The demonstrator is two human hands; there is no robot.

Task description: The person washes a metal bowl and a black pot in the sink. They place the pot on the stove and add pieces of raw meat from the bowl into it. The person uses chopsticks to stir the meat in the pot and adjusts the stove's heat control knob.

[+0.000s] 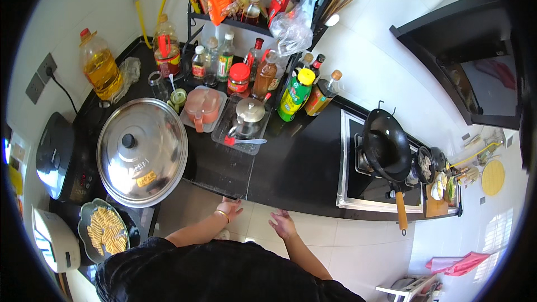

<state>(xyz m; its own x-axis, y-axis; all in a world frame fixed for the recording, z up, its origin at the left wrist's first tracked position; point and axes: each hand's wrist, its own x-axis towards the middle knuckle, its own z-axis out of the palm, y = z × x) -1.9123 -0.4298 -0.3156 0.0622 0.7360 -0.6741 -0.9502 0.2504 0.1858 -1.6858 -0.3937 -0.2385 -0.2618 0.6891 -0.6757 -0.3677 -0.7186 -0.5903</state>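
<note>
I am looking down on a glossy black kitchen counter (302, 162) that runs from left to right against white tiled walls, with pale floor tiles below its front edge. My left hand (230, 209) hangs just at that front edge, fingers loosely spread and holding nothing, a thin band on the wrist; my right hand (282, 225) hovers beside it over the floor, also open and empty. Nearest to the left hand is a large domed stainless-steel lid with a black knob (142, 151), covering a wide pot on the counter. Below it sits a dark scalloped plate of yellow crinkle-cut strips (105, 231). Behind the lid stand a pink lidded plastic container (202, 107) and a small steel teapot on a clear tray (248, 117). A big bottle of yellow cooking oil (101, 67) stands at the far left corner. To the right, a black wok with a wooden handle (386, 148) rests on the gas hob.
</note>
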